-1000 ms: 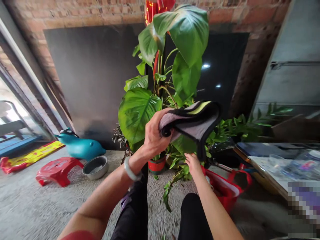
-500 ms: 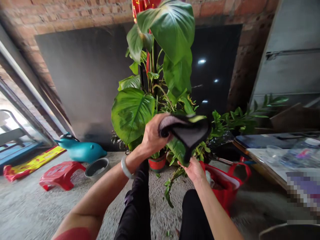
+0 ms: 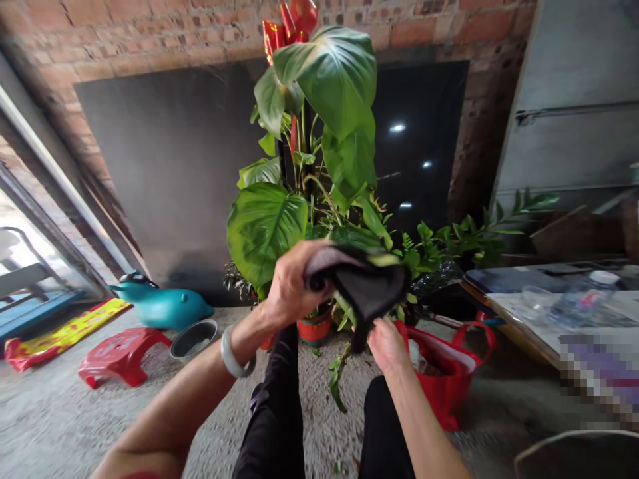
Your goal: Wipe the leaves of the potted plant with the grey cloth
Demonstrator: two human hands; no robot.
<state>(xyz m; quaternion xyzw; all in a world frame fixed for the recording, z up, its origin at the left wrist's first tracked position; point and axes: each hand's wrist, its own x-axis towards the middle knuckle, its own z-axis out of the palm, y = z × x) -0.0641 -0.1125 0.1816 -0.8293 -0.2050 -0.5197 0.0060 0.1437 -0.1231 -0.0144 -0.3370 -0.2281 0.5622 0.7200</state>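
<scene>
A grey cloth with a black border [image 3: 372, 293] is bunched in my left hand [image 3: 294, 279], its loose part spread to the right and drooping. My right hand [image 3: 388, 346] is closed beside the cloth's lower edge; the cloth's corner overlaps its fingertips, so what they pinch is hidden. Right behind the cloth stands a tall potted plant with broad green leaves [image 3: 267, 229]. One leaf [image 3: 352, 236] lies just above the cloth. The plant's red pot [image 3: 315, 328] shows below my left hand.
A red bag [image 3: 442, 392] stands by my right forearm, and a table [image 3: 514, 303] with a plastic bottle [image 3: 592, 296] is at the right. On the left floor are a red stool [image 3: 124, 352], a grey basin [image 3: 194, 339] and a teal animal toy [image 3: 167, 305]. A drooping leaf [image 3: 337, 386] hangs between my legs.
The cloth and my left hand have moved slightly left and down. A leaf seen between the cloth and my right fingers before no longer shows there. My right hand is slightly lower.
</scene>
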